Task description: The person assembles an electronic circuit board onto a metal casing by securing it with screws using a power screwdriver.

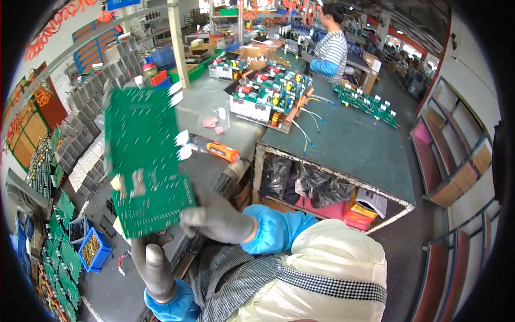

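A large green circuit board is held up over the bench, its face dotted with solder points and slightly blurred. White connectors stick out along its right edge. My right hand, in a grey glove, grips the board's lower right corner. Under the bottom edge is my left hand, also gloved, with its thumb raised and its other fingers partly hidden behind the board. An orange and black power screwdriver lies on the bench just beyond the board.
A blue bin of brass-coloured small parts sits left, beside stacked green boards. Assembled board units with loose wires stand on the dark table ahead. Metal casings line the left. A person in stripes stands farther off.
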`<state>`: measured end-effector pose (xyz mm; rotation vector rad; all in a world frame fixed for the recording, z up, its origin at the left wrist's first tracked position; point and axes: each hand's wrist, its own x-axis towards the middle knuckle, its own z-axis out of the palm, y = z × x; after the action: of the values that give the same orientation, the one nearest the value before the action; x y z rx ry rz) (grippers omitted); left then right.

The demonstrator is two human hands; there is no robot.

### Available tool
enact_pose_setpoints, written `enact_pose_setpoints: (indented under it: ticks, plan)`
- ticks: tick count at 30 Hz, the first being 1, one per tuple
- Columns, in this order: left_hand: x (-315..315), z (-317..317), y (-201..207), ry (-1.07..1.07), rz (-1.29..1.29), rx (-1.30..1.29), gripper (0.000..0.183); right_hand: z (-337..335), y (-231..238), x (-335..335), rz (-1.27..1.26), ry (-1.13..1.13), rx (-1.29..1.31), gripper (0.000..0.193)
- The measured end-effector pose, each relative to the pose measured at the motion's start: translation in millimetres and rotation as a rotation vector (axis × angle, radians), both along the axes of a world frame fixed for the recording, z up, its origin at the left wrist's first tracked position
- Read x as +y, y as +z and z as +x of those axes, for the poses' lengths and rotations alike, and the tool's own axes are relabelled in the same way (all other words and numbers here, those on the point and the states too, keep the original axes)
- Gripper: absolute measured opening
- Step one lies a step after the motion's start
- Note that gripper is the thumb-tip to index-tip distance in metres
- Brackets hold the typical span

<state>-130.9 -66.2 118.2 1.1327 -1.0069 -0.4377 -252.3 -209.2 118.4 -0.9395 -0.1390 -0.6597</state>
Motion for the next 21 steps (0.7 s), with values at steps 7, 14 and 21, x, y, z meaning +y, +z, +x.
enact_pose_setpoints:
  ticks: [7,14,21]
  plan:
    - [19,14,-22,0.158,-0.120,0.143,0.059,32,-14,16,-0.280,0.141,0.258,0.077]
    - [-16,15,-14,-0.260,-0.309,0.793,0.055,20,-7,-63,-0.324,0.160,0.094,0.084]
    - [-44,12,-37,-0.476,-0.153,0.814,0.052,37,-23,-90,-0.304,0.364,0.209,0.125]
